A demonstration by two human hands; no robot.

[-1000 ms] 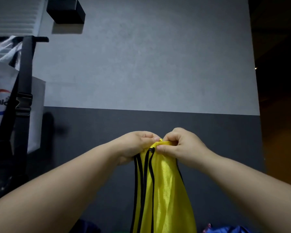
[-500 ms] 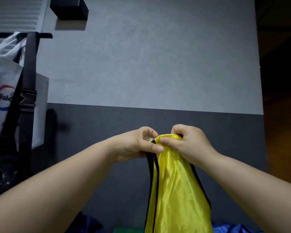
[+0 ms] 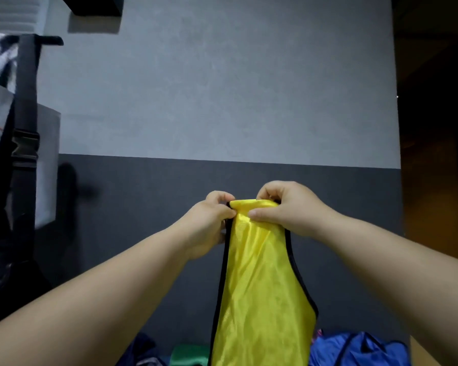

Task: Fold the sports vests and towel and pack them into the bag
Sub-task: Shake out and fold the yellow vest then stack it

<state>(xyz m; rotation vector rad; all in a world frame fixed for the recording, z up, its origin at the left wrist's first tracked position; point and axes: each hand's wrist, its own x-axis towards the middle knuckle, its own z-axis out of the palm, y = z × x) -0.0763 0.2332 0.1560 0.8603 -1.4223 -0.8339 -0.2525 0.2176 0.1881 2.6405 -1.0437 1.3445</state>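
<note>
Yellow vest [image 3: 259, 294] hanging upright before wall [image 3: 222, 88]; left hand [image 3: 209, 220] and right hand [image 3: 288, 210] each pinching its top edge

body | i see left hand [image 3: 209, 223] and right hand [image 3: 288, 210] bare | both forearms [image 3: 117, 299] bare down to frame edge

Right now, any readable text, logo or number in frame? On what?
Dark letters on the white bag, left edge, under a red arc: cut off by the frame and blurred, not readable.
On the yellow vest: no print visible.
Nothing else shows text.
</note>
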